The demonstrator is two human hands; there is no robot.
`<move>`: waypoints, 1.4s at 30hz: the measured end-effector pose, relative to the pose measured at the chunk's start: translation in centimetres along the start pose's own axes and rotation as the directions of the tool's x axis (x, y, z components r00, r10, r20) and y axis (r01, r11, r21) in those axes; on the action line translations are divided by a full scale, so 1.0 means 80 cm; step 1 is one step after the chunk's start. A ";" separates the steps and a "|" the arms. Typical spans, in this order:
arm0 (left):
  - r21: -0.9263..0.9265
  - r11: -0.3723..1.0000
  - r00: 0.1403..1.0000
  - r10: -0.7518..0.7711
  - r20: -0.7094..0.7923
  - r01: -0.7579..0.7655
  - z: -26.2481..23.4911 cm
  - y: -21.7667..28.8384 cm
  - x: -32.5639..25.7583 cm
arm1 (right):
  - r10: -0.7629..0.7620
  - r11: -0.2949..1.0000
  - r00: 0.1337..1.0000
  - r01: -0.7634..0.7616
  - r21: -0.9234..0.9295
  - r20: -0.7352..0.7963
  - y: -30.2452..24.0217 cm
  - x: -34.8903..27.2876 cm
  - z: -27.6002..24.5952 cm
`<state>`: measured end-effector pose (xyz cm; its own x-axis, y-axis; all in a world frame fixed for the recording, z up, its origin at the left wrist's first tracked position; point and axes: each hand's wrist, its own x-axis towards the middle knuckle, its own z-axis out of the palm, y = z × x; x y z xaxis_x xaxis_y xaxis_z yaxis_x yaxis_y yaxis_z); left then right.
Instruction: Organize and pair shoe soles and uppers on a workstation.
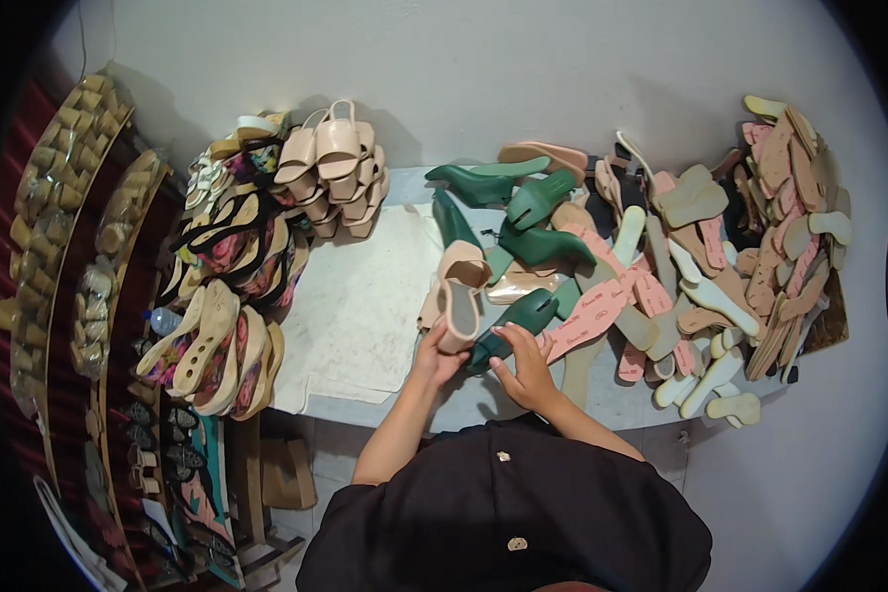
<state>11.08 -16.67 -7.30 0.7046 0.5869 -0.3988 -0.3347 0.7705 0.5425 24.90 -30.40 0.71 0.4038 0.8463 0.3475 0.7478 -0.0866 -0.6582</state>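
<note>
Sitting at left: clear plastic bags [95,308] packed with tan block-shaped heels [69,138]. Left hand [442,359] curled closed around the near end of a beige open-toe sandal [458,308], over the white table [610,403] by its front edge. Right hand [527,369] just to the right, fingers and thumb gripping the near end of a dark green shoe last [527,314]. Can't tell if sandal and last touch. Pink flat insoles [588,321] right beside the last.

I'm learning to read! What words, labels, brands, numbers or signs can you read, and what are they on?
Long pink insole: small dark print, too small to read.
Smaller pink piece beside it: the same.
Green foot form, beige sandal: none I can make out.
</note>
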 end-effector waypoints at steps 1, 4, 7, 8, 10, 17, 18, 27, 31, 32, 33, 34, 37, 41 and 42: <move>-0.126 0.992 0.999 -0.012 -0.034 0.007 -0.020 0.010 -0.010 | -0.007 0.998 0.999 0.004 0.066 0.041 -0.003 -0.001 0.009; -0.116 0.992 0.997 0.041 -0.060 -0.048 -0.030 0.049 -0.062 | 0.001 0.980 0.989 -0.031 0.197 0.150 -0.009 -0.004 0.030; -0.106 0.993 0.983 0.025 -0.179 -0.045 -0.060 0.076 -0.081 | -0.048 0.986 0.978 0.014 0.164 0.204 -0.016 0.001 0.048; -0.116 0.992 0.979 0.030 -0.201 -0.054 -0.077 0.081 -0.083 | -0.059 0.984 0.978 0.023 0.178 0.200 -0.022 0.003 0.053; -0.107 0.994 0.993 -0.018 -0.117 0.005 -0.113 0.084 -0.082 | -0.066 0.979 0.971 0.019 0.202 0.229 -0.027 0.005 0.067; -0.082 0.996 0.917 -0.003 -0.399 -0.033 -0.135 0.058 -0.080 | -0.030 0.984 0.978 -0.008 0.177 0.209 -0.031 0.026 0.092; 0.072 0.995 0.896 0.088 -0.435 -0.063 -0.129 0.054 -0.087 | 0.004 0.987 0.981 -0.036 0.159 0.196 -0.031 0.031 0.092; 0.854 0.518 0.846 0.479 -0.235 -0.057 -0.136 0.072 -0.091 | 0.196 0.981 0.959 -0.190 -0.051 0.205 -0.019 0.044 0.123; 0.907 0.417 0.923 0.324 -0.208 0.058 -0.107 0.089 -0.091 | 0.237 0.963 0.938 -0.192 -0.191 0.251 -0.016 0.059 0.139; 0.919 0.386 0.936 0.285 -0.204 0.082 -0.103 0.093 -0.091 | 0.246 0.949 0.924 -0.168 -0.266 0.292 -0.020 0.066 0.142; 0.930 0.354 0.948 0.247 -0.200 0.104 -0.101 0.095 -0.090 | 0.258 0.930 0.907 -0.141 -0.339 0.332 -0.023 0.074 0.145; 0.947 0.317 0.928 0.331 -0.169 0.059 -0.117 0.085 -0.082 | 0.254 0.931 0.910 -0.137 -0.339 0.328 -0.023 0.081 0.149; 0.985 0.172 0.863 0.496 -0.090 0.004 -0.106 0.086 -0.083 | 0.275 0.901 0.875 -0.090 -0.426 0.398 -0.007 0.099 0.160; 0.989 0.124 0.832 0.539 -0.131 0.075 -0.094 0.101 -0.079 | 0.381 0.896 0.776 -0.175 -0.409 0.502 0.003 0.106 0.168; 0.992 0.108 0.832 0.544 -0.111 0.062 -0.089 0.102 -0.074 | 0.383 0.895 0.775 -0.178 -0.408 0.502 0.004 0.105 0.170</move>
<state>-0.29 -12.11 -5.80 0.3344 0.9348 -0.1193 0.6284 -0.1269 0.7675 21.39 -16.21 -5.65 0.3352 0.8869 -0.3180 0.8128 -0.4429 -0.3784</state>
